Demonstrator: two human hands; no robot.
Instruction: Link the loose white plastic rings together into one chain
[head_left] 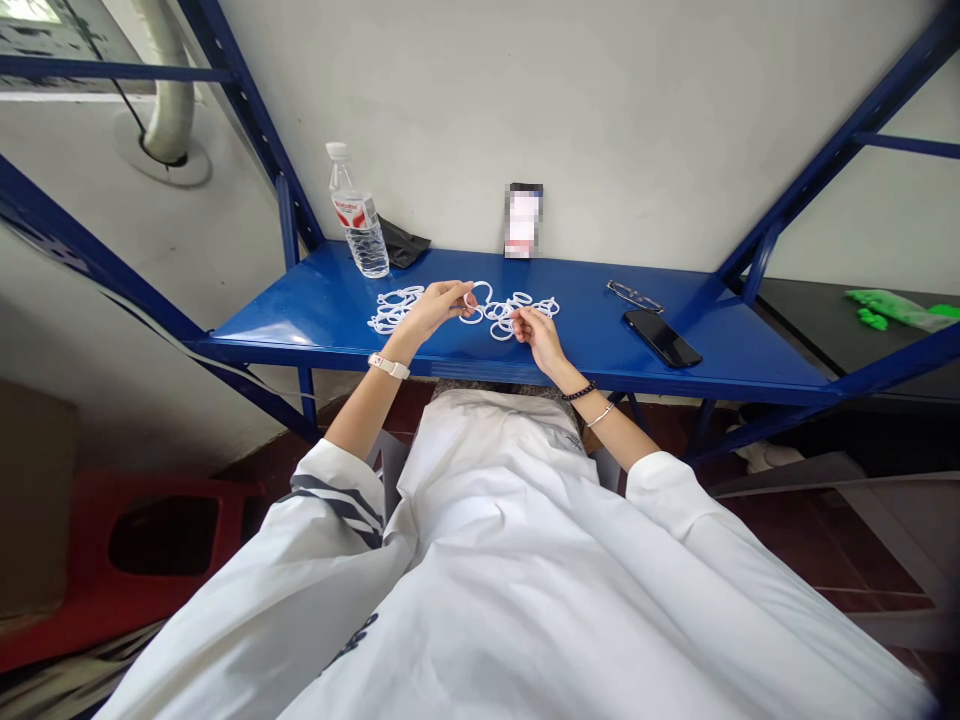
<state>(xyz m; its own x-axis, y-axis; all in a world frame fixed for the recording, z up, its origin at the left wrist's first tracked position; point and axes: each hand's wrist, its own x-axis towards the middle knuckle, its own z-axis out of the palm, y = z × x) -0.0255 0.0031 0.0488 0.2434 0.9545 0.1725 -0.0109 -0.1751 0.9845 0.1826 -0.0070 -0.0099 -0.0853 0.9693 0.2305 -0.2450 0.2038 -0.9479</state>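
My left hand pinches a thin white ring between thumb and fingertips, just above the blue tabletop. A loose group of similar white rings lies to the left, partly behind my left wrist. My right hand is closed, its fingertips pressed together at the near side of a second group of white rings. It seems to grip one of these rings, though the fingers partly cover it. Several rings in this group overlap, and I cannot tell whether they are joined.
On the blue table, a water bottle stands back left beside a black pouch. A small blurred packet or card leans against the wall. Glasses and a black phone lie right. Blue posts frame both sides.
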